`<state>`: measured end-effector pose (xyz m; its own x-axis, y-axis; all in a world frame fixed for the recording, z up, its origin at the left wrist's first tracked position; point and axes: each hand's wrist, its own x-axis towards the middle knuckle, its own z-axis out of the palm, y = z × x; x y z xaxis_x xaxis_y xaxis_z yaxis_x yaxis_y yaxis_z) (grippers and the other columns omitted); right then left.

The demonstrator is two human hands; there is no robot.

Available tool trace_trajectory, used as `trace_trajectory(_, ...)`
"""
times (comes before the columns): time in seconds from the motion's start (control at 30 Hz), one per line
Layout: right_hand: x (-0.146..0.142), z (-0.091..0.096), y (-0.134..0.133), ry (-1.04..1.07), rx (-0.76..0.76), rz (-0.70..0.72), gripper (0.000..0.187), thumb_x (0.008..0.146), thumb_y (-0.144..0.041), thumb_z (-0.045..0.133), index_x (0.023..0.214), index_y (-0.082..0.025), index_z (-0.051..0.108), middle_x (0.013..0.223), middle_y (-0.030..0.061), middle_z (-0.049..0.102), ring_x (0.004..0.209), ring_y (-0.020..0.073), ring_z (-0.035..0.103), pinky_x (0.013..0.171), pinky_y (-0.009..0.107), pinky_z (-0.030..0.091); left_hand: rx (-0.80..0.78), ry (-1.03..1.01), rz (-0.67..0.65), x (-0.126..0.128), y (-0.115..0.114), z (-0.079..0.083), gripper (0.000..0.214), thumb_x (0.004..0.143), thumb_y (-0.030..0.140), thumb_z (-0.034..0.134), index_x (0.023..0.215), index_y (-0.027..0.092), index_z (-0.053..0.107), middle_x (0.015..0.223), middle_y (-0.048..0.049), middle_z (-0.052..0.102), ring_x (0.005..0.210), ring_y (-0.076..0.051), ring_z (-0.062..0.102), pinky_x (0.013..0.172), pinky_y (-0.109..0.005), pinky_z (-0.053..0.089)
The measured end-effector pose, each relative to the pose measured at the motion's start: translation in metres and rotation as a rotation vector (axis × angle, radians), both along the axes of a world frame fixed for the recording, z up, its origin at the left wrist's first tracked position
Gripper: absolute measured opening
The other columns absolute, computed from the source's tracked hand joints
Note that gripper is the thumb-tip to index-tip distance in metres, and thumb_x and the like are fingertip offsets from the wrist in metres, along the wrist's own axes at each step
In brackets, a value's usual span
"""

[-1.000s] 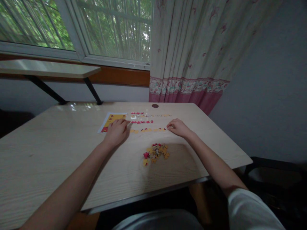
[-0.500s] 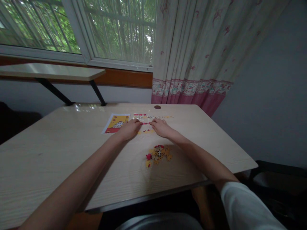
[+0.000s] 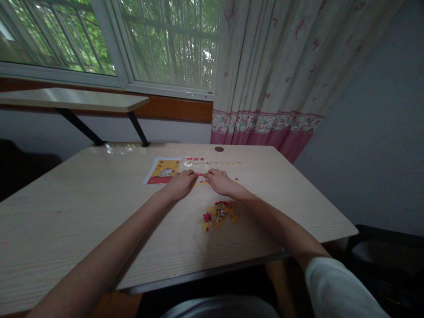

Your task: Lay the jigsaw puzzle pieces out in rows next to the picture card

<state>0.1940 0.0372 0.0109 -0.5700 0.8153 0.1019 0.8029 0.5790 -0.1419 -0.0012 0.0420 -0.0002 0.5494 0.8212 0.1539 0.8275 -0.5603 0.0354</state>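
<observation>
Small red jigsaw puzzle pieces (image 3: 200,174) lie between my fingertips on the table. My left hand (image 3: 182,183) is closed at their left end, fingers pinched together. From the right, my right hand (image 3: 220,181) pinches at the other end, its fingers bent over and partly hiding the pieces. Just below the fingertips are several yellow-and-red pieces (image 3: 203,181), partly covered by my right hand. Beyond the hands runs a row of mixed pieces (image 3: 218,163), with a short row of red pieces (image 3: 195,158) behind it.
A printed picture sheet (image 3: 153,177) with a white animal lies left of my hands. Nearer me is a pile of loose puzzle pieces (image 3: 220,213). A raised shelf (image 3: 82,100) stands on the wooden table (image 3: 99,194) at the back left, below the window. A curtain (image 3: 261,88) hangs behind.
My two hands have drawn closer together, so less of the red pieces shows between them. A piece to the right of my right hand has come into sight. The view has shifted slightly.
</observation>
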Motion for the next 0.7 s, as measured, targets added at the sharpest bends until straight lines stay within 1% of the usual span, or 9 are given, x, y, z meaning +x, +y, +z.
trace_trajectory(0.2,0.001,0.001,-0.009,0.029,-0.022,0.003,0.036,0.094,-0.025,0.030,0.123,-0.020,0.049,0.116,0.0111,0.051,0.109,0.0223,0.044,0.088,0.039,0.034,-0.004,-0.005,0.004,0.000,-0.009,-0.003,0.035,0.087,0.017,0.033,0.118,0.017,0.052,0.115,-0.0113,0.055,0.103,-0.024,0.052,0.083,-0.037,0.041)
trace_trajectory(0.3,0.004,-0.001,-0.006,0.052,-0.021,0.006,0.035,0.093,-0.025,0.031,0.123,-0.020,0.049,0.117,0.0105,0.051,0.110,0.0213,0.042,0.089,0.038,0.033,-0.008,-0.015,0.009,0.000,-0.010,-0.002,0.035,0.087,0.016,0.033,0.117,0.016,0.051,0.114,-0.0112,0.055,0.104,-0.024,0.052,0.084,-0.037,0.042)
trace_trajectory(0.4,0.015,-0.002,0.002,0.076,0.003,-0.043,0.035,0.093,-0.023,0.031,0.123,-0.019,0.049,0.119,0.0104,0.050,0.111,0.0209,0.041,0.090,0.037,0.032,-0.002,-0.045,-0.002,-0.001,-0.011,0.001,0.036,0.085,0.015,0.033,0.117,0.015,0.052,0.116,-0.0116,0.055,0.105,-0.024,0.051,0.086,-0.037,0.041)
trace_trajectory(0.5,0.028,-0.004,0.010,0.054,0.004,-0.115,0.036,0.093,-0.021,0.031,0.124,-0.019,0.048,0.121,0.0103,0.050,0.112,0.0218,0.041,0.091,0.038,0.032,0.020,-0.084,-0.033,-0.008,-0.009,0.004,0.037,0.083,0.013,0.035,0.115,0.015,0.053,0.115,-0.0108,0.055,0.105,-0.023,0.051,0.088,-0.036,0.040)
trace_trajectory(0.6,0.036,-0.006,0.013,0.011,-0.018,-0.123,0.037,0.092,-0.020,0.031,0.125,-0.020,0.047,0.123,0.0101,0.050,0.112,0.0221,0.041,0.091,0.038,0.032,0.037,-0.094,-0.026,-0.019,-0.005,0.002,0.036,0.082,0.015,0.036,0.112,0.015,0.055,0.112,-0.0103,0.057,0.103,-0.023,0.052,0.090,-0.036,0.040)
trace_trajectory(0.7,0.038,-0.008,0.009,0.001,-0.008,-0.117,0.037,0.093,-0.022,0.030,0.125,-0.021,0.048,0.123,0.0098,0.050,0.111,0.0225,0.041,0.090,0.038,0.032,0.053,-0.083,0.013,-0.028,-0.002,-0.002,0.035,0.084,0.017,0.034,0.111,0.015,0.056,0.112,-0.0100,0.057,0.102,-0.023,0.052,0.088,-0.036,0.041)
